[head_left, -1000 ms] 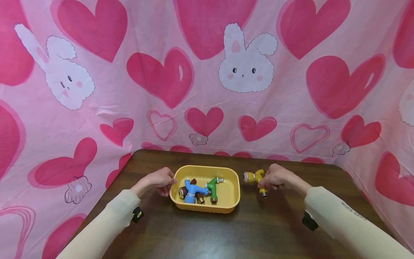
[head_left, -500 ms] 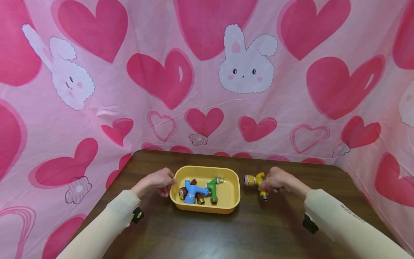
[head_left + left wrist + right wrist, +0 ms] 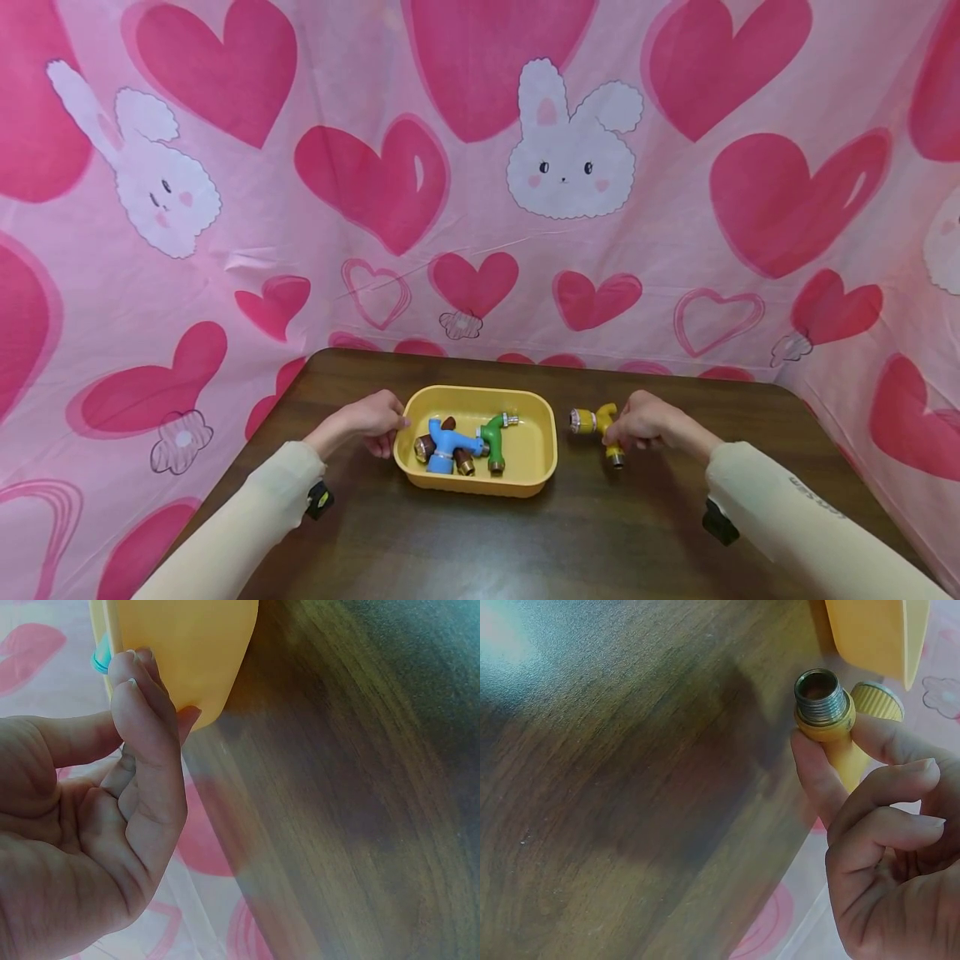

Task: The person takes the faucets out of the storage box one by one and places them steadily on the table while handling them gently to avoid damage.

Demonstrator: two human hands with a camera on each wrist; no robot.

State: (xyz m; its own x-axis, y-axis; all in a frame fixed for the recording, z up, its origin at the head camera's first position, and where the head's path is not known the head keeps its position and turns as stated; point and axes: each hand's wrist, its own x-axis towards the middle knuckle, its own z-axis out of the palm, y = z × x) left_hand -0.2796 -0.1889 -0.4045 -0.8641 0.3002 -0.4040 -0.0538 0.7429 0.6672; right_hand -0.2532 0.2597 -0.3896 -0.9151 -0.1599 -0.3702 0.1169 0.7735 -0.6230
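Yellow tap (image 3: 602, 418): pinched in my right hand (image 3: 648, 419) (threaded end (image 3: 821, 697) free). Tray (image 3: 480, 484): left of that grip, rim pinched by my left hand (image 3: 375, 421). Step, apparently: tap held outside tray; next move likely calls for steady pinching.

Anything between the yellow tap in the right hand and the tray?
Nothing visible except the tray's own right rim. The right hand pinches the yellow tap beside the tray, with only tabletop showing between. The green tap sits inside.
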